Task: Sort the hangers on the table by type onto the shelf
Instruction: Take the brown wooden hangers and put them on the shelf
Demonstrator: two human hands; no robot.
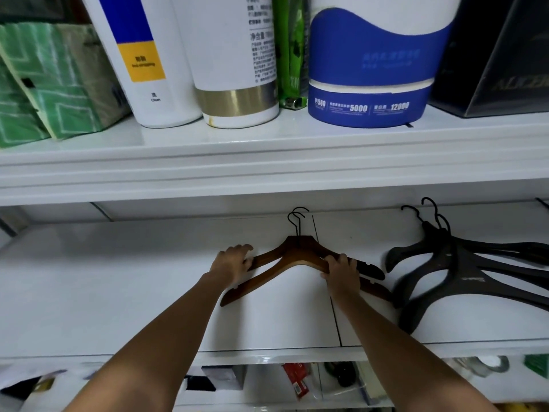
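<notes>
My left hand [234,263] and right hand [341,270] are each gripping an arm of the wooden hangers [300,252], lying mid-frame on the white shelf [118,292]. Black hangers [451,269] are lying at right, just apart.

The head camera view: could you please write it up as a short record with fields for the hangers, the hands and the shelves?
wooden hangers: two brown ones, stacked, lying on the middle shelf, hooks pointing to the back
black hangers: a pile on the same shelf, to the right of the wooden ones, apart from them
left hand: grips the wooden hangers' left arm
right hand: grips their right arm
upper shelf: holds bottles, a blue and white tub, boxes
</notes>
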